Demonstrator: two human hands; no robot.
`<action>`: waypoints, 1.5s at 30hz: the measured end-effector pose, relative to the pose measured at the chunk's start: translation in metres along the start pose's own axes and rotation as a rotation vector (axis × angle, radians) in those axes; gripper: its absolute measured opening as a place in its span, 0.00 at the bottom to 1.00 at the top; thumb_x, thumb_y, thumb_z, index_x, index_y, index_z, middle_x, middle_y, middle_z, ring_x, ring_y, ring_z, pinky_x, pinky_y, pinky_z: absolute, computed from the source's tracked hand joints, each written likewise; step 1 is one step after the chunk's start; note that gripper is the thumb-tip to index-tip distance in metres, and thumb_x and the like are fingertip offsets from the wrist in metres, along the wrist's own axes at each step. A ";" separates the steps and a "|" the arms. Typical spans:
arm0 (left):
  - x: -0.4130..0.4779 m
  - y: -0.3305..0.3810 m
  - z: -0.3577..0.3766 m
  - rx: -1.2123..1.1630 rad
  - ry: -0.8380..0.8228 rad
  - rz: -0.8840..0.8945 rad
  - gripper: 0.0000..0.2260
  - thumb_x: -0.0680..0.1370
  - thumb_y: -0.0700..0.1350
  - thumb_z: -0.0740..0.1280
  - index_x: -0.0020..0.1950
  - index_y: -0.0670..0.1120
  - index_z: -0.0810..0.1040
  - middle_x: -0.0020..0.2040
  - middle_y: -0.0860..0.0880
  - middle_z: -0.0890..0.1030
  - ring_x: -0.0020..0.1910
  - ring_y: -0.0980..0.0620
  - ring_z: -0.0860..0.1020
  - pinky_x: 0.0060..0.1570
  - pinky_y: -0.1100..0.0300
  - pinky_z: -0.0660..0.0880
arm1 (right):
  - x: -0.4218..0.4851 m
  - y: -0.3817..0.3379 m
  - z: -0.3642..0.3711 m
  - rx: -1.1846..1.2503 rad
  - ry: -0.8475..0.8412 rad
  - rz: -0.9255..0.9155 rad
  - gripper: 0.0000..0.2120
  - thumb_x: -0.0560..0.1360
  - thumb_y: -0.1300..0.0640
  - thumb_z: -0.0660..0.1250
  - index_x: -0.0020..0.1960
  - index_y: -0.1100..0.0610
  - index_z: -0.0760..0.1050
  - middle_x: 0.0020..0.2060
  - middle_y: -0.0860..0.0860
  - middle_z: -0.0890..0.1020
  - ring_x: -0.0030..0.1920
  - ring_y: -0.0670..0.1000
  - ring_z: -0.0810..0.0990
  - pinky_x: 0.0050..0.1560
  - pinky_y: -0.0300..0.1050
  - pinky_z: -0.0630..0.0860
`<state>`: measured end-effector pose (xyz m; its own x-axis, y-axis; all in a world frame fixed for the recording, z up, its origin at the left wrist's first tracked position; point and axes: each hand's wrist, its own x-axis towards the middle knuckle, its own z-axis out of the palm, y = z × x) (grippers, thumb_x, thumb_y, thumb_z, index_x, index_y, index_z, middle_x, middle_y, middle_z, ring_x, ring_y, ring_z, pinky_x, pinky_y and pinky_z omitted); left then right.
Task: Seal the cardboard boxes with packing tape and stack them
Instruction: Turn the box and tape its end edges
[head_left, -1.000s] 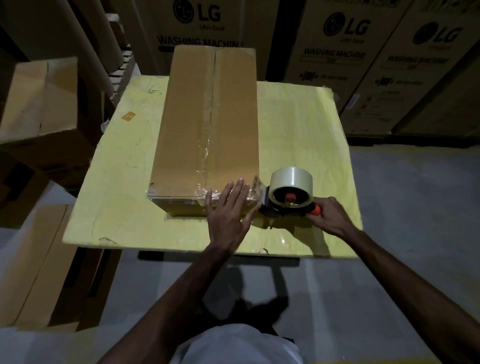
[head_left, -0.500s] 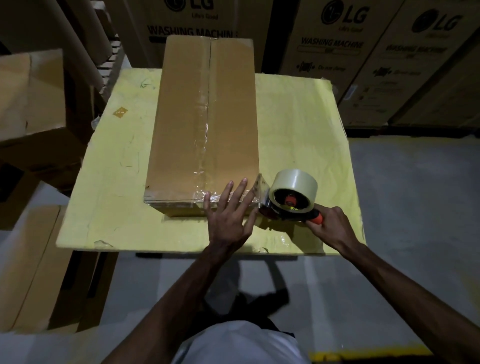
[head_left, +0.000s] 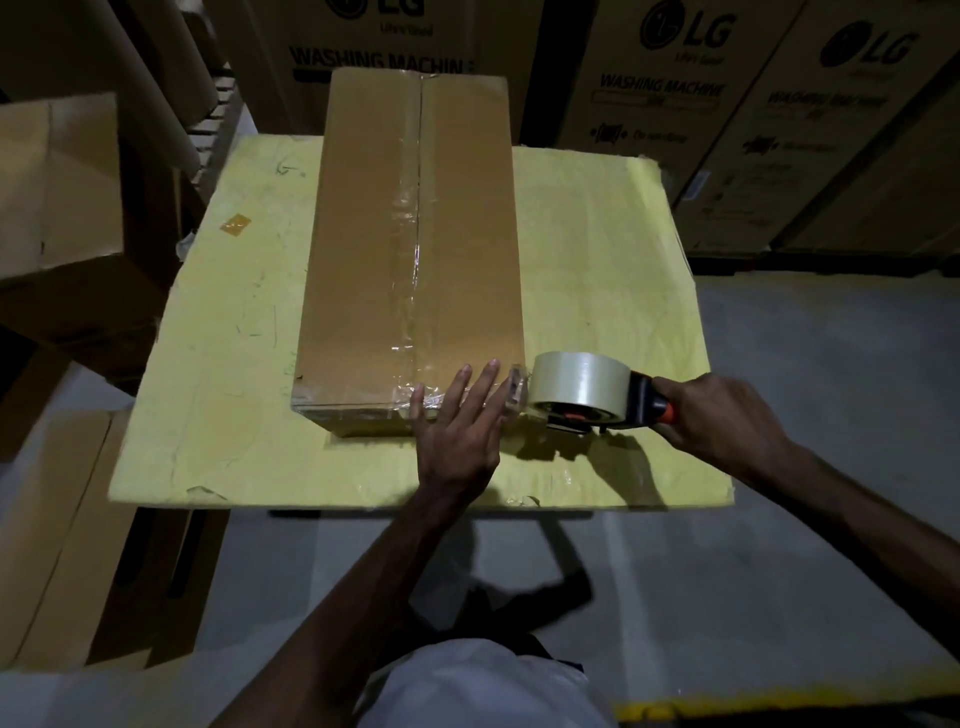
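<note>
Carton (head_left: 363, 260), long brown cardboard, stiff and probably light, centred on yellow tabletop (head_left: 597, 249), best lifted by its ends; left hand (head_left: 457, 431) flat, pressing clear tape (head_left: 408, 358); right hand (head_left: 722, 415) gripping orange-handled tape dispenser (head_left: 587, 387).

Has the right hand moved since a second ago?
Yes: the right hand, gripping the tape dispenser, has swung rightward, away from the cardboard box.
</note>
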<state>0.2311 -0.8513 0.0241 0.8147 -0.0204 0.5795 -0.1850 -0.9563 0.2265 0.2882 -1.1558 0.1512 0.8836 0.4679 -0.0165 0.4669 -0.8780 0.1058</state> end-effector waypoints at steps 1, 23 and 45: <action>0.000 0.000 0.000 -0.004 0.012 -0.004 0.26 0.80 0.49 0.71 0.78 0.57 0.71 0.79 0.56 0.69 0.77 0.51 0.69 0.76 0.37 0.53 | 0.001 -0.003 -0.001 -0.016 -0.015 -0.001 0.12 0.73 0.47 0.76 0.52 0.52 0.80 0.28 0.53 0.80 0.25 0.55 0.76 0.29 0.41 0.64; -0.013 -0.010 0.002 -0.021 0.101 0.019 0.22 0.82 0.49 0.70 0.77 0.56 0.73 0.76 0.59 0.72 0.75 0.52 0.71 0.71 0.41 0.60 | -0.008 -0.046 0.043 0.353 -0.140 0.229 0.04 0.75 0.54 0.72 0.49 0.51 0.80 0.33 0.48 0.80 0.32 0.50 0.77 0.34 0.42 0.67; 0.016 0.038 0.002 -0.102 0.111 -0.248 0.23 0.71 0.71 0.72 0.52 0.53 0.85 0.64 0.56 0.82 0.69 0.48 0.77 0.71 0.32 0.58 | -0.004 -0.053 0.082 1.289 -0.267 0.944 0.15 0.74 0.46 0.76 0.40 0.57 0.78 0.28 0.55 0.79 0.25 0.52 0.73 0.27 0.43 0.70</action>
<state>0.2386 -0.8884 0.0406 0.7778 0.2483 0.5774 -0.0465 -0.8934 0.4468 0.2630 -1.1189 0.0645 0.7738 -0.1678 -0.6108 -0.6213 -0.3889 -0.6803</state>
